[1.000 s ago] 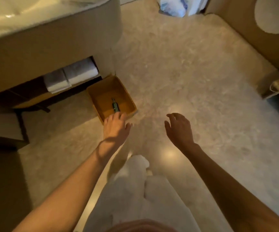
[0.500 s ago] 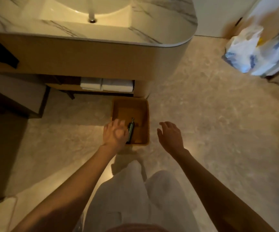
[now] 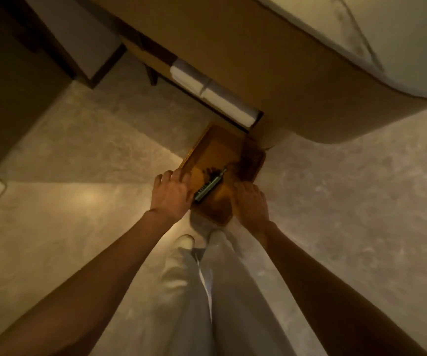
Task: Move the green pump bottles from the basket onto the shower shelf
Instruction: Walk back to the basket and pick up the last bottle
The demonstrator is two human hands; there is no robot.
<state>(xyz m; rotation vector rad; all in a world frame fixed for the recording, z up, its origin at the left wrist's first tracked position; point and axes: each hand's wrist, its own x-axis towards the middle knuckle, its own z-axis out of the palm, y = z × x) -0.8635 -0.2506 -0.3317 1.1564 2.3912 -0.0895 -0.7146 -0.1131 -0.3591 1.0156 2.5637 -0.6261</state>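
An orange-brown basket stands on the floor just in front of the vanity. One green pump bottle lies on its side in the basket's bottom, pump end pointing up and to the right. My left hand is curled over the basket's left rim, close beside the bottle. My right hand grips the basket's right rim near the front corner. Neither hand touches the bottle. The shower shelf is not in view.
A rounded vanity with a marble top overhangs the basket. White rolled towels lie on its low shelf. A dark cabinet stands at the left. My legs in light trousers are right behind the basket.
I have leaned down over the basket and the view has swung. Both hands came forward: the left onto the left rim, the right from the open floor onto the right rim.
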